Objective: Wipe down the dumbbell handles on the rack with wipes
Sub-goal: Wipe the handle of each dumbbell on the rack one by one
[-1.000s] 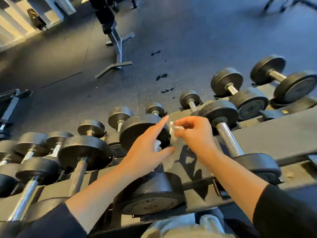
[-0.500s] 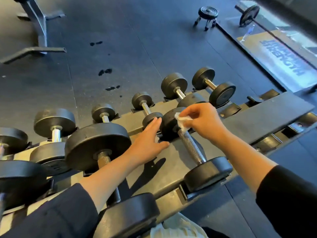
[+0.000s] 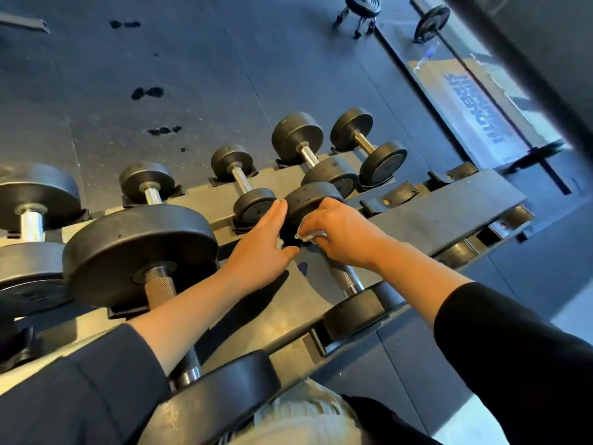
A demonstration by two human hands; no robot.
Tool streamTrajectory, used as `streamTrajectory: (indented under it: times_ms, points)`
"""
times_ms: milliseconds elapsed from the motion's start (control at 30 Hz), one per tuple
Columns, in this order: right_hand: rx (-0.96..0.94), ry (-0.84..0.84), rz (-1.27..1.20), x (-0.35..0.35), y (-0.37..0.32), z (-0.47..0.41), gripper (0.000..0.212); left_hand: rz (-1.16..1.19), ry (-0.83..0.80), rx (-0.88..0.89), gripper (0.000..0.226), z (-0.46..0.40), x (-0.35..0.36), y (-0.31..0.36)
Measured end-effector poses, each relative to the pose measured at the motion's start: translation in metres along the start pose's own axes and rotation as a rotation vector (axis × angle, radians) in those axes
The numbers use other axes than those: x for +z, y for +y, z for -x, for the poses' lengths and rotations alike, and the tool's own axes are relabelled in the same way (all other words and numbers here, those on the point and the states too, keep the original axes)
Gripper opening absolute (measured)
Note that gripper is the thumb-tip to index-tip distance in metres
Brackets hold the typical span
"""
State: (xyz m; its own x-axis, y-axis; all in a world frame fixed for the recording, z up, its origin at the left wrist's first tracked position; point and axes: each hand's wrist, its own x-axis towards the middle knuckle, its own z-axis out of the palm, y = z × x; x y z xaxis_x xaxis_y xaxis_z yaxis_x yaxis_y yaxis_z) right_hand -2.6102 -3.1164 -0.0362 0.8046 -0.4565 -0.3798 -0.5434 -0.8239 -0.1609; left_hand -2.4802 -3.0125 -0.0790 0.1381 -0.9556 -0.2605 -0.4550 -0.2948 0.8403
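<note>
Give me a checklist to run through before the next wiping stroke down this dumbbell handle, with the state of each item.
1. Wipe in hand: ok. The right hand grips the white wipe.
2. Wipe on the handle: ok. It sits at the top of the dumbbell handle, against the upper weight head.
3. Stroke path free: ok. Bare knurled metal shows below the hand down to the lower head.
4. Dumbbell steadied: ok. The left hand rests straight-fingered against the upper head.
5. Dumbbell seated on the rack: cannot tell; the cradles are mostly hidden.
6. Wipe still moist: cannot tell.
</note>
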Motion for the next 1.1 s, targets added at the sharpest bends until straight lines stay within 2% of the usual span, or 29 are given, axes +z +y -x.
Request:
streamTrajectory:
  times_ms: [100,267,467,667,733,867,900,1000,1100]
  points:
    - [-0.009,-0.041,0.089,-0.001,-0.003,0.003,0.03,0.001,0.007,-0.007,0.082,0.001,0.002,0.002]
    - [0.052,-0.089,0.054,-0.004,-0.006,0.013,0.031,0.001,-0.001,-0.014,0.083,0.004,0.006,0.002]
    - [0.019,-0.209,-0.11,-0.015,0.0,0.038,0.028,-0.018,-0.012,-0.021,0.084,0.005,0.008,0.002]
    - [0.088,-0.345,-0.279,-0.018,0.001,0.054,0.02,-0.031,-0.025,-0.031,0.083,0.006,0.009,0.004]
    - [0.106,-0.287,-0.319,-0.02,-0.001,0.052,0.019,-0.035,-0.034,-0.028,0.082,0.008,0.008,0.004]
    - [0.202,0.179,-0.269,-0.017,0.004,0.034,0.025,-0.055,-0.025,-0.017,0.082,0.012,0.008,0.005]
    - [0.205,0.219,-0.255,-0.014,0.005,0.028,0.026,-0.064,-0.018,-0.013,0.081,0.013,0.009,0.005]
    - [0.139,0.176,-0.274,-0.003,0.005,0.023,0.023,-0.064,-0.01,-0.012,0.081,0.014,0.01,0.006]
    - [0.151,0.207,-0.33,0.003,0.004,0.029,0.023,-0.06,0.005,-0.014,0.081,0.015,0.011,0.007]
